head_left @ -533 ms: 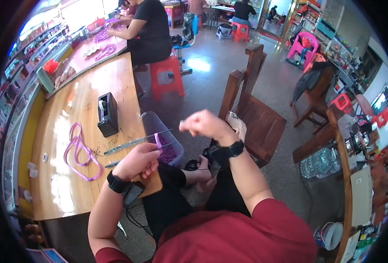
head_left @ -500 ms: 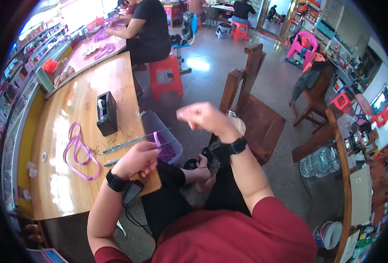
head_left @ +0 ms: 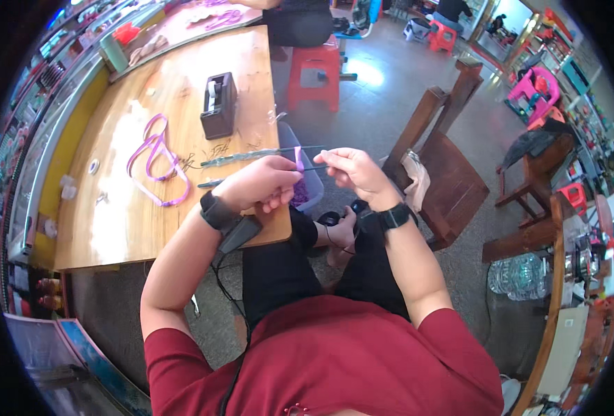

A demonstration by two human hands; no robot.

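At the table's near right corner, my left hand (head_left: 273,182) is closed with its fingertips pinching a short purple ribbon (head_left: 298,158). That ribbon stands across two thin dark rods; whether it is looped round both I cannot tell. The upper rod (head_left: 244,157) has a clear wrapping and sticks out past the table edge. Beneath my left hand runs the lower rod (head_left: 212,184). My right hand (head_left: 354,172) is at the rods' free ends, thumb and fingers pinched together; anything between them is too small to make out. A long purple ribbon (head_left: 156,147) lies in loose loops on the table.
A black tape dispenser (head_left: 218,107) stands on the wooden table (head_left: 113,222). Below its right edge sits a plastic bin (head_left: 312,197) with purple pieces inside. A wooden chair (head_left: 452,177) is at right, a red stool (head_left: 314,82) with a seated person beyond.
My right hand has come down and in to the rod ends, its fingers now pinched. My left hand stays on the purple ribbon. The view has shifted, so the table appears further right and up.
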